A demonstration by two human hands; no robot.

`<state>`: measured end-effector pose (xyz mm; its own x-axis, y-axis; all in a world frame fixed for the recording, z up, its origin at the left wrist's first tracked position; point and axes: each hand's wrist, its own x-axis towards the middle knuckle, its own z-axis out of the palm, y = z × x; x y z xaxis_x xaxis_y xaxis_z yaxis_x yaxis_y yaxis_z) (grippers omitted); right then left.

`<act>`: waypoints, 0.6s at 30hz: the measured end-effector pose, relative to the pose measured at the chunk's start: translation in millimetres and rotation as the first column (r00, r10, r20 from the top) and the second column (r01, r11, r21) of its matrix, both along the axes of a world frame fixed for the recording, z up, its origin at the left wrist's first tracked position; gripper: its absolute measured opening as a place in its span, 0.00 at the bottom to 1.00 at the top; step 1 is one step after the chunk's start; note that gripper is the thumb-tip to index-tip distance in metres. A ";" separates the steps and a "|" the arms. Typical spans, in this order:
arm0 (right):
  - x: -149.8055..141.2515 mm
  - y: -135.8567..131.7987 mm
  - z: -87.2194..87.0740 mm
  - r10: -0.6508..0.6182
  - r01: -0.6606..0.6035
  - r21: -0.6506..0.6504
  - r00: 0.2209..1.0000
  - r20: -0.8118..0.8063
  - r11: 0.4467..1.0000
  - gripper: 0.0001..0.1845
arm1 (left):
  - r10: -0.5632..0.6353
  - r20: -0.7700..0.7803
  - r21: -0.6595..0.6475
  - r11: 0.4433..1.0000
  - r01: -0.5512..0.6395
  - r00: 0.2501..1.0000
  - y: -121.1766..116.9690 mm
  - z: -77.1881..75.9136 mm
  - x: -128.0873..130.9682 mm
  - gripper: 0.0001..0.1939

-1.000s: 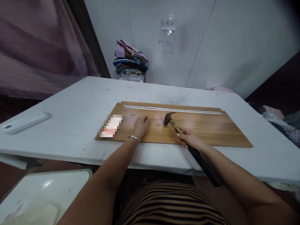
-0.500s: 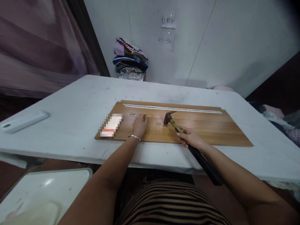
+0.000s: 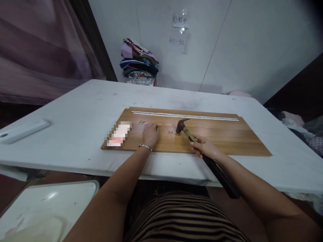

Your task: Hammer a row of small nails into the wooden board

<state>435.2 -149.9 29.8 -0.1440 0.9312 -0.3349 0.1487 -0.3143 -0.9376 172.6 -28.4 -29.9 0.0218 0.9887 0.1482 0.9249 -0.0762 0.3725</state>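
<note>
In my right hand (image 3: 203, 146) is a claw hammer (image 3: 188, 133), gripped around its yellow and black handle. Its head rests on or just above the wooden board (image 3: 234, 136), beside several small nails (image 3: 171, 132) standing in the wood. My left hand (image 3: 150, 133) lies on the board left of those nails, wearing a silver bracelet. Its fingers are curled closed, and whatever they may hold is hidden. A few loose nails (image 3: 141, 122) lie just beyond it to the left. Two pale measuring strips (image 3: 185, 116) run along the board's far side.
Under the board is a white-covered table (image 3: 75, 111). A blurred-out rectangular item (image 3: 119, 133) lies at the board's left end. A white long-handled object (image 3: 25, 130) rests at far left. Folded clothes (image 3: 140, 64) are stacked by the wall. A white stool (image 3: 50, 205) stands lower left.
My left hand's fingers have curled in a little more. The hammer and my right hand stay nearly where they were; the whole view has shifted very slightly.
</note>
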 end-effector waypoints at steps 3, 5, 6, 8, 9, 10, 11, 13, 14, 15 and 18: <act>0.0 -0.5 -0.3 -0.007 0.007 0.002 1.000 -0.001 1.000 0.39 | 0.028 -0.012 0.029 0.999 -0.027 1.000 -0.4 -0.7 0.9 0.16; 0.8 -0.9 -0.3 -0.013 0.013 0.004 1.000 0.006 1.000 0.38 | 0.047 0.014 0.044 0.998 -0.047 0.999 -0.3 -1.0 1.1 0.16; 1.2 -1.1 -0.4 -0.014 0.014 0.006 1.000 0.009 1.000 0.37 | 0.050 0.031 0.051 0.997 -0.051 0.998 -0.1 -1.1 1.0 0.16; 2.0 -1.3 -1.3 -0.016 0.016 0.013 1.000 0.007 1.000 0.37 | 0.049 0.058 0.064 0.997 -0.053 0.997 0.5 -1.3 0.5 0.17; 2.2 -1.4 -2.1 -0.015 0.015 0.015 1.000 0.005 1.000 0.36 | 0.047 0.066 0.065 0.997 -0.051 0.997 0.9 -1.4 0.2 0.17; 2.4 -1.4 -3.0 -0.013 0.013 0.016 1.000 0.003 1.000 0.36 | 0.042 0.069 0.062 0.997 -0.047 0.997 1.3 -1.6 -0.1 0.17; 2.4 -1.3 -4.0 -0.009 0.009 0.016 1.000 0.001 1.000 0.36 | 0.034 0.071 0.054 0.998 -0.038 0.997 1.6 -1.8 -0.4 0.17; 2.3 -0.9 -5.8 0.001 -0.001 0.017 1.000 -0.003 1.000 0.36 | 0.010 0.070 0.038 0.999 -0.013 0.997 2.2 -2.5 -0.9 0.17; 2.3 -0.6 -6.4 0.005 -0.005 0.018 1.000 -0.005 1.000 0.36 | -0.002 0.069 0.032 0.999 0.000 0.998 2.5 -2.9 -1.0 0.17; 2.2 -0.3 -6.6 0.007 -0.007 0.020 1.000 -0.007 1.000 0.36 | -0.012 0.068 0.030 1.000 0.010 0.998 2.7 -3.3 -1.1 0.17; 2.2 0.5 -5.1 0.000 0.000 0.014 1.000 -0.007 1.000 0.38 | -0.025 0.050 0.026 0.999 0.024 0.998 3.3 -4.3 -1.2 0.16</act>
<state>437.3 -149.3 24.7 -0.1465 0.9357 -0.3208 0.1425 -0.3010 -0.9429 171.4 -25.1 -34.2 0.0381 0.9839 0.1744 0.9027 -0.1087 0.4164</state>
